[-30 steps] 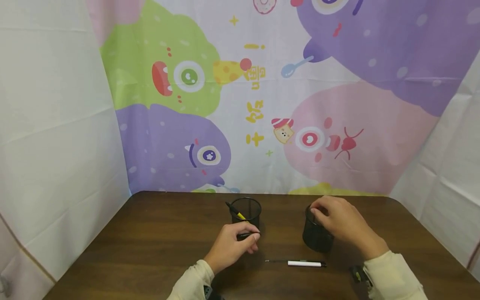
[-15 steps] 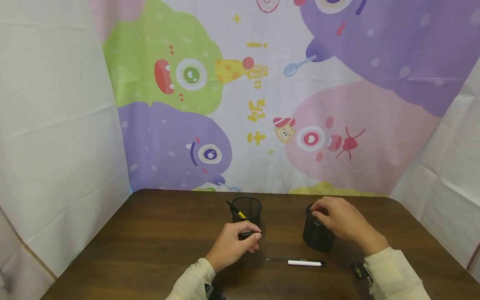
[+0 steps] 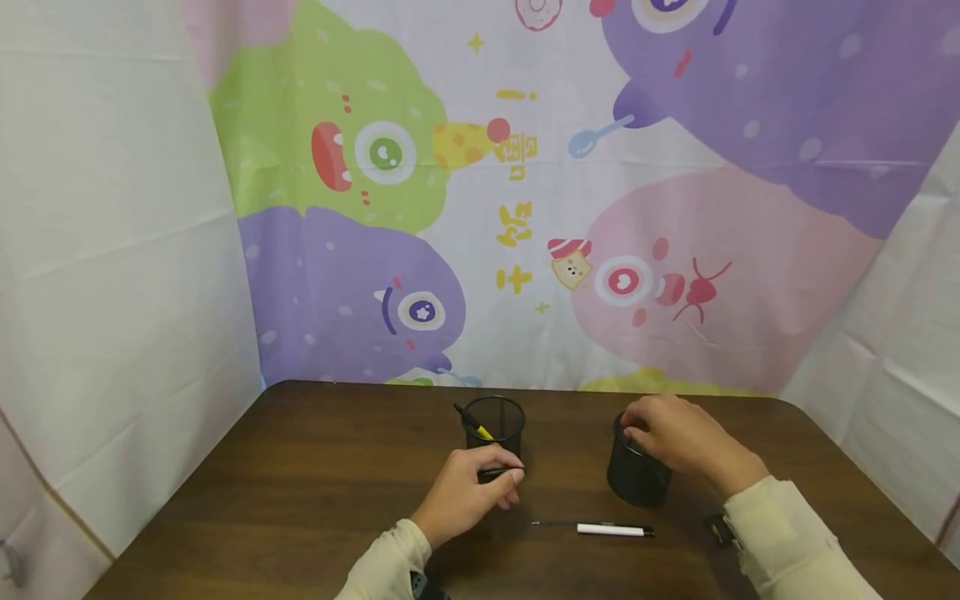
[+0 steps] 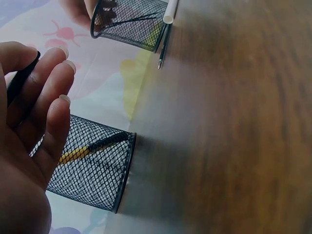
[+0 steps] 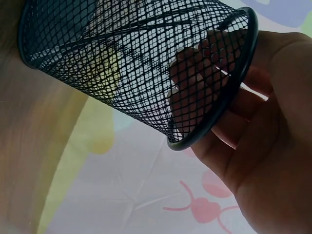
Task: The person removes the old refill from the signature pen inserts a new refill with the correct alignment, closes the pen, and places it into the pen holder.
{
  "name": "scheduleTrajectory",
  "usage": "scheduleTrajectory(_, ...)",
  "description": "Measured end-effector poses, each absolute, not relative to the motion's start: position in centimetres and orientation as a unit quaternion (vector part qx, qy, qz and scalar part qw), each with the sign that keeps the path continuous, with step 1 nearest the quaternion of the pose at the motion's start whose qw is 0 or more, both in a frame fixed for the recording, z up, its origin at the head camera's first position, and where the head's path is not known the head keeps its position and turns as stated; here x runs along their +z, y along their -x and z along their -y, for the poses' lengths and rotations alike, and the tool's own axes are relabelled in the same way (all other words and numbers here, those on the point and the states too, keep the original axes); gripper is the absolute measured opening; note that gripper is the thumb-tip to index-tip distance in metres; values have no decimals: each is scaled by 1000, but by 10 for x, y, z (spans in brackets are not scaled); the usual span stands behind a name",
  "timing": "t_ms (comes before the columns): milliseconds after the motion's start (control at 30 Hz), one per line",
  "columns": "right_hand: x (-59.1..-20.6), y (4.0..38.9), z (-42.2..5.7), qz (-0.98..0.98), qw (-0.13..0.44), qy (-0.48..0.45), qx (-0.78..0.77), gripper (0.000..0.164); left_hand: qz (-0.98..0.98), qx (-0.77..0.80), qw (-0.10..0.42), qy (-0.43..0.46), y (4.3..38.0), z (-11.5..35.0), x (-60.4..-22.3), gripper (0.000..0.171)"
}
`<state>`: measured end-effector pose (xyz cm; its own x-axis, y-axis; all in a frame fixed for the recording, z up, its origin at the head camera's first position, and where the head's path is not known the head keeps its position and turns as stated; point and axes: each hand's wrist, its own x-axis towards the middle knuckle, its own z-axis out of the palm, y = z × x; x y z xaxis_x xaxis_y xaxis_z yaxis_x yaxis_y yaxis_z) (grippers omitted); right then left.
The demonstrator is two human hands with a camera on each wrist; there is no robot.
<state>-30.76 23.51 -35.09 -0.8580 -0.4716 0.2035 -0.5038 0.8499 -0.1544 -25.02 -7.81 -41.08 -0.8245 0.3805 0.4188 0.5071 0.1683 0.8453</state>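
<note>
My left hand (image 3: pixel 468 487) pinches a short black, rod-like piece (image 4: pixel 22 80) between thumb and fingers, just in front of the left mesh pen holder (image 3: pixel 517 437). A black-and-yellow pen (image 3: pixel 472 422) leans inside that holder. On the right, the fingers of my right hand (image 3: pixel 678 437) reach down through the mouth of a second black mesh pen holder (image 3: pixel 636 483). A thin dark stick (image 5: pixel 141 28) lies along the inside of it, one end close to the fingertips; I cannot tell whether they grip it.
Between the hands, a white pen barrel (image 3: pixel 611 529) lies on the brown wooden table (image 3: pixel 300 500), alongside a thin dark refill (image 3: pixel 553 522) with a metal tip. A cartoon-printed cloth (image 3: pixel 510 333) hangs behind the table, with white cloth (image 3: pixel 120 250) at the sides.
My right hand's fingers have dipped slightly deeper into the right pen holder. The left hand keeps its pinch on the black piece, almost still.
</note>
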Motion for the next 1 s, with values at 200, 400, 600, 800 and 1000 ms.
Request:
scheduleTrajectory(200,-354,311,-236,955,59,-268,110,5,763,-574,56,291,248,78,-408,6)
scheduleTrajectory(400,-357,315,-236,954,47,-271,118,7,761,-576,55,292,248,78,-409,6)
scheduleTrajectory(600,-356,318,-236,948,39,-292,117,4,762,-577,54,289,249,78,-411,6)
scheduleTrajectory(800,-354,321,-235,945,29,-307,113,8,763,-576,52,288,251,78,-411,5)
scheduleTrajectory(1000,-355,324,-235,949,5,-297,111,8,766,-572,55,288,252,78,-412,5)
